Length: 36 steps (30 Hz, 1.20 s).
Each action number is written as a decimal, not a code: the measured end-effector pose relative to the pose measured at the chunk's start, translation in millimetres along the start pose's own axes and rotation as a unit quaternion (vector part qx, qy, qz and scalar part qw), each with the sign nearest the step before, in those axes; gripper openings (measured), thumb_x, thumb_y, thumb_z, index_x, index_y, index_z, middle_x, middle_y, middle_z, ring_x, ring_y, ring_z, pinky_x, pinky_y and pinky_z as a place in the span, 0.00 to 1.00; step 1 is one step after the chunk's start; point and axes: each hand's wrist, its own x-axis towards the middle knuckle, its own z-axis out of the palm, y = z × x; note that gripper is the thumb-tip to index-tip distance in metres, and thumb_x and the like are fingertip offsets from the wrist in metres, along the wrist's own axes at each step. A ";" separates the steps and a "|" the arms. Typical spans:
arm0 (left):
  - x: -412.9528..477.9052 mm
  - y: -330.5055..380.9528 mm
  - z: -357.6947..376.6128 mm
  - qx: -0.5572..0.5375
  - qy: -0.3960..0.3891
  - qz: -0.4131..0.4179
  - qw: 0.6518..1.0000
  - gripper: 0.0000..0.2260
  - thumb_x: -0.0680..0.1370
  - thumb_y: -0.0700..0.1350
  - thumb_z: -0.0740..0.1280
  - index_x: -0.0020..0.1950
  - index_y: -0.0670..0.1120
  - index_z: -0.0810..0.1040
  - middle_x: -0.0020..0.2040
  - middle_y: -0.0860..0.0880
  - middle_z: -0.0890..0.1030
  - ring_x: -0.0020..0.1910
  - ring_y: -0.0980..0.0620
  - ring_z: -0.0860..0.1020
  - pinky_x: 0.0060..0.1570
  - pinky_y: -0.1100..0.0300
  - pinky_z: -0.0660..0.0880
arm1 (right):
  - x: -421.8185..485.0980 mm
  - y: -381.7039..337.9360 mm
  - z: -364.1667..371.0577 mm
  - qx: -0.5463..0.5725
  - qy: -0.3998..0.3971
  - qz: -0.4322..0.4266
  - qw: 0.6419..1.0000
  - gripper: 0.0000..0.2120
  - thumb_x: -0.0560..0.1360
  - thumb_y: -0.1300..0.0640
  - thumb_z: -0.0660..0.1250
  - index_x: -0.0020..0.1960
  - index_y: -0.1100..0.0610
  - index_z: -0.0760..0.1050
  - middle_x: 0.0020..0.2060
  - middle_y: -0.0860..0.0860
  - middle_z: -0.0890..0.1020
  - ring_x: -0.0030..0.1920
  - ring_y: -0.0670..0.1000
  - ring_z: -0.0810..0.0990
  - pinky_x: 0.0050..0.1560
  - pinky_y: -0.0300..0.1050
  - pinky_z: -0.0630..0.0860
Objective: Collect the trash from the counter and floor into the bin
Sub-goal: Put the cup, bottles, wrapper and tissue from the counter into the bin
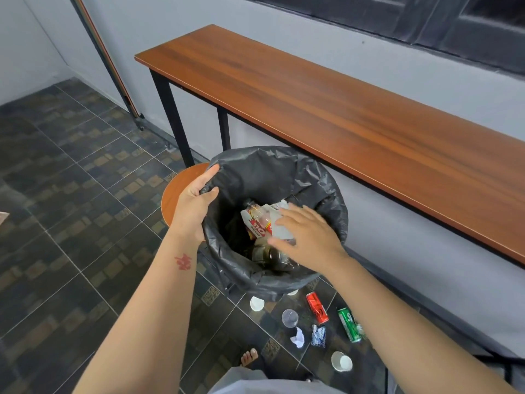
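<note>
A bin lined with a black bag [318,183] stands below the wooden counter [326,109]. My left hand [196,200] grips the bag's left rim. My right hand [306,237] hovers over the bin mouth, fingers spread, above a red-and-white carton [255,221], white paper and a dark bottle [267,255] inside. On the floor below the bin lie a red can [317,307], a green can [349,324], a clear cup [289,318], white cups [257,303] [341,362], a crumpled paper [297,336] and a blue wrapper [318,335].
A round orange stool [179,191] stands left of the bin. The counter's black legs [173,118] rise behind it. A toe [249,356] shows at the bottom. Dark tiled floor [71,194] spreads to the left; a door edge [108,58] leans by the wall.
</note>
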 end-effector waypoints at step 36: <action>-108.9 -42.8 21.5 0.018 0.007 0.074 0.997 0.20 0.79 0.40 0.69 0.68 0.58 0.77 0.61 0.66 0.76 0.66 0.63 0.71 0.71 0.55 0.69 | -99.1 33.5 -22.5 0.522 0.193 0.297 0.776 0.23 0.80 0.58 0.64 0.72 0.40 0.68 0.72 0.42 0.67 0.72 0.44 0.65 0.71 0.43 0.63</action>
